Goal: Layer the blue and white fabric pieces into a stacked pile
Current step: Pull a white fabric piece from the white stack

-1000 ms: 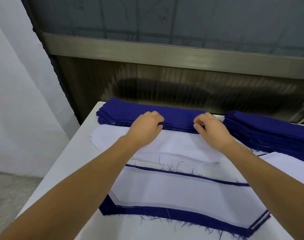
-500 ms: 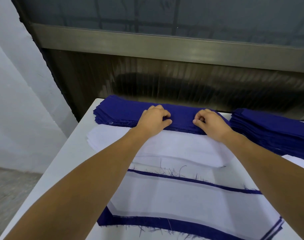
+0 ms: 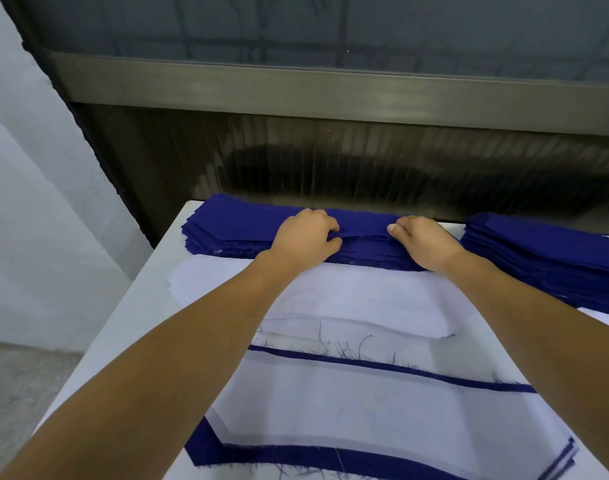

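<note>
left hand [image 3: 304, 237], right hand [image 3: 424, 240], pinching frayed blue fabric stack [image 3: 233, 226]

Bare forearms; no sleeves, jewellery

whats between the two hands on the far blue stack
In the head view, only the top blue piece of the blue stack spans the gap between left hand and right hand; both pinch its near edge.
</note>
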Demonstrator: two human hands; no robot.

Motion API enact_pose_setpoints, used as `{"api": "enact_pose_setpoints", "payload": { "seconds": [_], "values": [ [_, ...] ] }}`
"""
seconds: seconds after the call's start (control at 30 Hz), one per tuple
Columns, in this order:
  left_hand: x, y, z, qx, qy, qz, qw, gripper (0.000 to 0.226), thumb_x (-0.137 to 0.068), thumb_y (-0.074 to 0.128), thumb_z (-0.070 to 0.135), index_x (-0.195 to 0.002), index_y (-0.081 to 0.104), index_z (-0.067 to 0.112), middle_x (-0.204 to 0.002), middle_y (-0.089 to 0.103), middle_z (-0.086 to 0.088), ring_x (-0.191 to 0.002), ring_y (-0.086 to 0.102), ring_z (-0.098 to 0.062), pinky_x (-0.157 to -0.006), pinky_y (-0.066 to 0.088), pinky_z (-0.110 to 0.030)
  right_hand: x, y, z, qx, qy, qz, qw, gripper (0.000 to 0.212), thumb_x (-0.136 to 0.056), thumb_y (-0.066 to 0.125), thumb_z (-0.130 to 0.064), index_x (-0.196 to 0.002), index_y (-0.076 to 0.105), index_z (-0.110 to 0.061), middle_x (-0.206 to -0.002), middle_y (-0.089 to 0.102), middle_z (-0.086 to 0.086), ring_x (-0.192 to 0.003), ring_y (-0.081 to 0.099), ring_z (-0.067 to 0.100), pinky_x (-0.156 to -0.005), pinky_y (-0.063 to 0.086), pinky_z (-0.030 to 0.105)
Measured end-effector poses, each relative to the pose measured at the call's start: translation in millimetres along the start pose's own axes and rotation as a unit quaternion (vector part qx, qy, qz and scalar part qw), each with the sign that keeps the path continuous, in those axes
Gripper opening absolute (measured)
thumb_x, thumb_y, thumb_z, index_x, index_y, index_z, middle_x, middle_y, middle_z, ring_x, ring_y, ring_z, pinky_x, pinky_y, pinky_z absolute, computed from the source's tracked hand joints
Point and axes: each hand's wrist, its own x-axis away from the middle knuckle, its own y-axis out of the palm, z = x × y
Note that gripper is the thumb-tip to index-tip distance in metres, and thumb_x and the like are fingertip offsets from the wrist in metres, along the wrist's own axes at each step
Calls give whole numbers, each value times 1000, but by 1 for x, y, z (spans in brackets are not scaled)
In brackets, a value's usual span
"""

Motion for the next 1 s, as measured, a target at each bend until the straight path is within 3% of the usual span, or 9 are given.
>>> {"api": "enact_pose_setpoints", "payload": {
  "seconds": [0.13,0.27,0.43,0.57,0.73,0.87,1.0],
  "values": [
    [0,1,0,-5,-28,24,999,32,-98,44,16,-125,59,21,-118,63,-3,-103,58,-23,-83,52,-37,3,2,0,-13,-3,10,1000,33,-102,41,-33,-87,59,-10,-84,58,5,-81,59,25,-69,39,30],
    [-3,0,0,2,-33,28,999,30,-101,44,20,-125,61,21,-121,63,-2,-105,59,-21,-83,50,-33,13,8,-8,-34,-32,51,998,22,-90,58,-50,-88,56,-29,-88,50,-12,-81,50,8,-65,38,23],
    [7,-3,-3,-28,6,63,998,27,-100,46,19,-120,63,21,-113,63,-1,-102,57,-20,-76,48,-32,19,11,-13,5,-54,94,994,17,-99,52,-25,-110,62,-18,-105,56,-1,-99,52,17,-80,40,25],
    [27,-10,-24,-81,3,61,995,27,-96,50,16,-119,63,21,-112,60,-1,-101,51,-19,-70,41,-27,37,8,-14,30,-98,97,990,18,-99,50,-23,-111,63,-18,-106,60,-1,-95,51,13,-84,42,26],
    [72,-34,-36,-112,21,53,992,26,-99,47,26,-120,64,23,-113,63,3,-100,54,-15,-81,48,-28,87,3,-11,19,-99,59,993,16,-99,50,-28,-109,61,-22,-98,58,-9,-91,55,11,-75,39,20],
    [125,-56,-21,-98,70,-35,992,27,-99,46,36,-120,62,29,-110,63,10,-98,56,-9,-82,49,-27,144,-8,-14,-17,-76,21,997,9,-97,53,-33,-100,61,-31,-90,64,-16,-79,57,5,-70,46,20],
    [174,-78,-10,-16,76,-174,982,13,-96,50,43,-105,59,43,-101,60,23,-88,54,2,-80,46,-13,203,-24,-17,-131,-58,-89,986,11,-94,59,-36,-84,62,-37,-79,66,-10,-69,59,7,-66,50,25]
  ]
}}
